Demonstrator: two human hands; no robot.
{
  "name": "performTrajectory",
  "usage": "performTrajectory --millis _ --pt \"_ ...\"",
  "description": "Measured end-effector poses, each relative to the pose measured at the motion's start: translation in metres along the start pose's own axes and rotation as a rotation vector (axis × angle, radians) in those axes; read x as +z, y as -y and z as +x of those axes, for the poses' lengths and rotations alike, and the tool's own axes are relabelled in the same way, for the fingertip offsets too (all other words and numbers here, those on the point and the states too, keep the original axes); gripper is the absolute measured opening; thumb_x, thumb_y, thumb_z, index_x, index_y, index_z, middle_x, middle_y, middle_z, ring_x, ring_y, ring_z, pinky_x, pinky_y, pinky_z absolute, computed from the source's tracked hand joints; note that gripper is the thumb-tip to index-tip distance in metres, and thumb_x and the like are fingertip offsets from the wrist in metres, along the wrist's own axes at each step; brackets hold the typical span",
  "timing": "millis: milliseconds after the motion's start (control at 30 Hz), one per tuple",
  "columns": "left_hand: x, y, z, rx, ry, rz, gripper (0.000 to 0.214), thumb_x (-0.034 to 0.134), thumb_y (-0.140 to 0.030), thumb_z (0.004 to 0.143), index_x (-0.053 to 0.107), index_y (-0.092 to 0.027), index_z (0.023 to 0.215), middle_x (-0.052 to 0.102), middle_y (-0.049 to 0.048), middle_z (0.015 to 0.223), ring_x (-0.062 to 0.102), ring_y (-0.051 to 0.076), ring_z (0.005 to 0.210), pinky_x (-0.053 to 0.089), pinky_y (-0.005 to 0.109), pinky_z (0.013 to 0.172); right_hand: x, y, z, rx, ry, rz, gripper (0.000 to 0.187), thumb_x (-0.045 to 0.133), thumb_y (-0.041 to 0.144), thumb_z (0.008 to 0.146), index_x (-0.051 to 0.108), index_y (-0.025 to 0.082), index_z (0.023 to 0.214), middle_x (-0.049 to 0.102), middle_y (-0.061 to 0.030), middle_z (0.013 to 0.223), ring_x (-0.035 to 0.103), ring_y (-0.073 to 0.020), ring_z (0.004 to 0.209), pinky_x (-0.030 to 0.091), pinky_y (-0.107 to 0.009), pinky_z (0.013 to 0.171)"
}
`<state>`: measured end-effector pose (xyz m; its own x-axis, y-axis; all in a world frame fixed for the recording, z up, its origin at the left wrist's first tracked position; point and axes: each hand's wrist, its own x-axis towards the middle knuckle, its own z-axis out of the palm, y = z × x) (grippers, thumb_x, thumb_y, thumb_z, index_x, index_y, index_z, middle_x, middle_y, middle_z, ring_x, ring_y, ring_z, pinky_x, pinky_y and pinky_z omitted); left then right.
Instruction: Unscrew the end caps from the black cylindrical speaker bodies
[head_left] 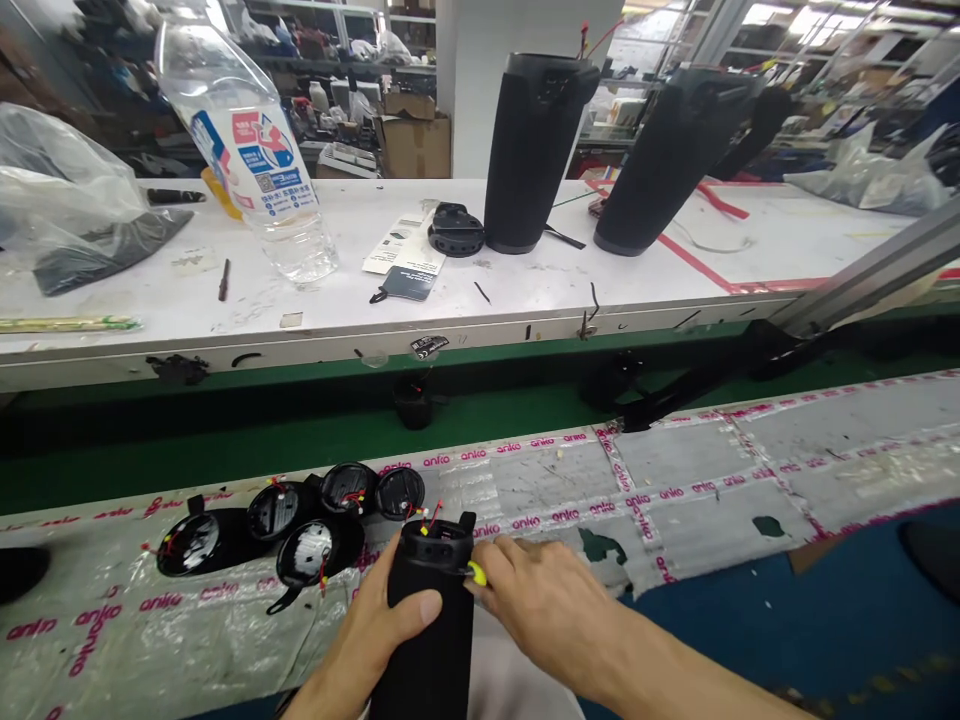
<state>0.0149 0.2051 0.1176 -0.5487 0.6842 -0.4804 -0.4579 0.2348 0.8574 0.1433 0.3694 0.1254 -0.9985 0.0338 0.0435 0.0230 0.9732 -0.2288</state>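
A black fabric-covered cylindrical speaker (429, 640) stands upright before me, its top end open, with red and yellow wire connectors (427, 522) poking out. My left hand (386, 625) is wrapped around its left side, thumb lying across the front. At the right of the rim, my right hand (544, 590) grips a small tool with a yellow end (477, 573), which touches or nearly touches the speaker's edge. The rest of that tool is hidden in my fingers. Several more black speaker bodies (319, 555) lie to the left, open ends showing wires.
Plastic sheeting with pink tape (555, 480) covers the lower surface. On the white bench (360, 210) behind stand a water bottle (255, 160), two upright black speakers (532, 150), (667, 160), a black cap-like part (456, 230), paper tags (409, 270) and a plastic bag (67, 190).
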Motion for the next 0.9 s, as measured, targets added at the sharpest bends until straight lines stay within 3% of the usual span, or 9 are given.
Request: performTrajectory --millis 100,200,367,500,767,900 --pt "-0.005 0.009 0.001 -0.131 0.014 -0.218 0.067 0.073 -0.051 0.075 0.059 -0.022 0.133 0.070 0.0109 0.129 0.060 0.036 0.125 0.048 0.048 0.106 0.003 -0.006 -0.003 0.153 -0.105 0.398 0.009 0.038 0.026 0.106 0.047 0.024 0.103 0.067 0.0041 0.079 0.065 -0.0144 0.064 0.040 -0.026 0.057" --pt "-0.009 0.013 0.000 -0.167 -0.024 -0.269 0.070 0.073 -0.050 0.075 0.057 -0.024 0.138 0.072 0.0098 0.126 0.063 0.035 0.122 0.047 0.046 0.107 -0.001 -0.011 -0.008 0.250 -0.147 0.488 0.016 0.033 0.029 0.108 0.048 0.024 0.106 0.068 0.0030 0.080 0.065 -0.0146 0.065 0.040 -0.026 0.059" --pt "-0.006 0.006 -0.001 -0.109 -0.051 -0.184 0.071 0.077 -0.050 0.071 0.060 -0.024 0.135 0.068 0.0087 0.133 0.057 0.035 0.130 0.044 0.046 0.112 -0.013 -0.009 -0.012 0.191 -0.024 0.268 0.002 0.047 0.025 0.102 0.048 0.025 0.104 0.068 0.0025 0.084 0.069 -0.0195 0.072 0.038 -0.029 0.058" --pt "-0.001 0.000 -0.003 -0.069 -0.018 -0.168 0.072 0.080 -0.047 0.070 0.059 -0.025 0.135 0.068 0.0088 0.134 0.055 0.036 0.132 0.042 0.048 0.114 -0.019 -0.004 -0.008 0.131 0.018 0.144 0.013 0.058 0.019 0.096 0.050 0.025 0.105 0.068 0.0020 0.086 0.070 -0.0205 0.073 0.038 -0.030 0.056" --pt "0.003 -0.004 -0.007 -0.034 -0.004 -0.171 0.068 0.078 -0.045 0.071 0.060 -0.024 0.133 0.068 0.0084 0.134 0.055 0.036 0.131 0.047 0.046 0.109 -0.020 -0.001 -0.002 0.031 0.012 0.028 0.016 0.061 0.020 0.093 0.050 0.021 0.105 0.067 -0.0015 0.086 0.070 -0.0224 0.074 0.045 -0.031 0.058" --pt "0.004 -0.005 -0.007 -0.051 -0.012 -0.164 0.069 0.077 -0.046 0.072 0.058 -0.023 0.134 0.070 0.0088 0.130 0.059 0.036 0.126 0.050 0.046 0.104 -0.025 0.000 0.000 0.027 0.040 -0.034 0.012 0.059 0.018 0.094 0.051 0.021 0.102 0.067 -0.0021 0.085 0.069 -0.0212 0.071 0.040 -0.030 0.053"
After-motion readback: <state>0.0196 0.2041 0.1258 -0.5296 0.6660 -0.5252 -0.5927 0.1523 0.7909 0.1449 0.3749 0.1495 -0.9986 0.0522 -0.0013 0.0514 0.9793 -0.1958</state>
